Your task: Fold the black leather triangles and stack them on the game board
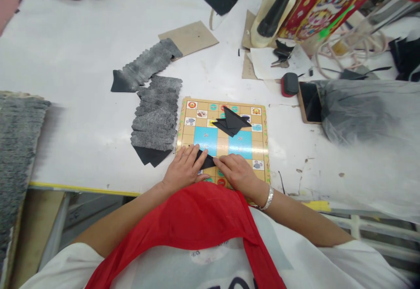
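Observation:
On the board printed with animal pictures [223, 144], a black leather-like piece [207, 162] lies partly hidden under my hands. My left hand [186, 165] rests on its left part, fingers stretched out and lying flat. At its right end, my right hand [236, 171] pinches the edge between thumb and forefinger, the other fingers curled. Farther up the board is a small pile of black triangular pieces [232, 122]. Left of the board, overlapping grey-backed pieces [156, 116] lie in a row, with black tips at the near end. Another such row [147, 64] slants behind it.
A tan card [198, 37] lies behind the rows. A phone [310, 102], a red-and-black small case [289, 84] and a plastic bag [351, 109] are on the right. Keys [281, 55], a glue-stained bottle-like container [271, 15] and a red box [328, 7] stand behind. A grey stack [21, 144] is left.

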`<state>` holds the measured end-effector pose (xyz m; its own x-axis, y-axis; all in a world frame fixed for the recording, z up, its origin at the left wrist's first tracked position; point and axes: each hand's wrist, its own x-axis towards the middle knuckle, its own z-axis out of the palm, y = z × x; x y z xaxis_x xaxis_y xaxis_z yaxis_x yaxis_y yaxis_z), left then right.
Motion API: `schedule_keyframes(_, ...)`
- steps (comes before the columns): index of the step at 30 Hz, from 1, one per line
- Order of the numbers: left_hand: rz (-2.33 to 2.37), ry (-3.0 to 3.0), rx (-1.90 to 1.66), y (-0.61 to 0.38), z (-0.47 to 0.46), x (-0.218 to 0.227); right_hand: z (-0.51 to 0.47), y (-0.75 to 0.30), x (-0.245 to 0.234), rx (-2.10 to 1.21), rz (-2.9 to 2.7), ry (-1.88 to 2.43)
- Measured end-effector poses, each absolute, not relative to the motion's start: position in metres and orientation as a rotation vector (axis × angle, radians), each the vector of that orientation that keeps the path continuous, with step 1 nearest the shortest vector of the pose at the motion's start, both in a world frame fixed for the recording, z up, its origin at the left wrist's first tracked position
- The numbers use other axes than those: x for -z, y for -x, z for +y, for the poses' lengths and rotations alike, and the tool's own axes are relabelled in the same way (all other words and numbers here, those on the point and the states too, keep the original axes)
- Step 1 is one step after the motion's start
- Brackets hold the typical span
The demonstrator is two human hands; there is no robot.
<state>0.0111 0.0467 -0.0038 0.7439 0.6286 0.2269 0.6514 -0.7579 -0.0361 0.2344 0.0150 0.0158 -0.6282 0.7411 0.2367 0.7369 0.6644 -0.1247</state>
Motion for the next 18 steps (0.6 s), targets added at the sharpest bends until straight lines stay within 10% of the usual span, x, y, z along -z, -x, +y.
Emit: schedule_keyframes(18,-0.888,3.025,0.323,-0.026,0.046,0.013,0.003,-0.237,-0.014,0.011,-2.623,1.274)
